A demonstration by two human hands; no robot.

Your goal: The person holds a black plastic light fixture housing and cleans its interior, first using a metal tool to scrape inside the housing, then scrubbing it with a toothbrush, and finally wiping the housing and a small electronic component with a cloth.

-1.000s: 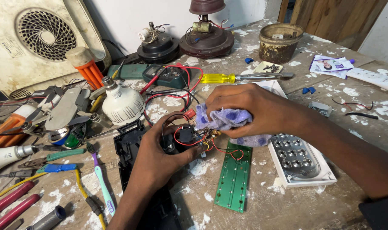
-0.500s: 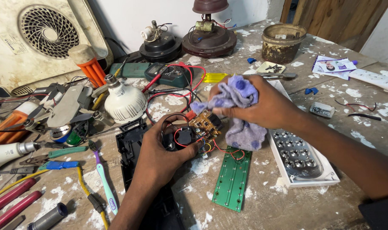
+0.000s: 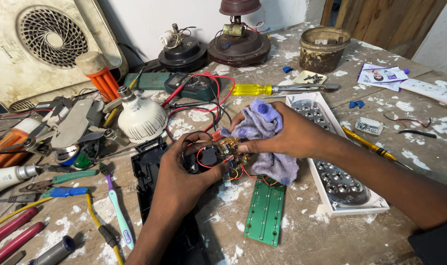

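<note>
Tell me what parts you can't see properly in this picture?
All in the head view:
- The small circuit board: partly covered by the purple cloth in the right hand.
- The black part: half hidden by the left hand.
- The black casing: the left arm covers its lower part.
- The red handles: cut off by the left edge.

upper left of the frame: a white fan [image 3: 47, 44], an orange-ribbed lamp [image 3: 100, 77], a white bulb [image 3: 142, 119]. top centre: a multimeter [image 3: 191, 86], a yellow screwdriver [image 3: 277, 89]. lower centre: a green board [image 3: 265, 213] on the paint-spattered table [image 3: 331, 235].
</note>
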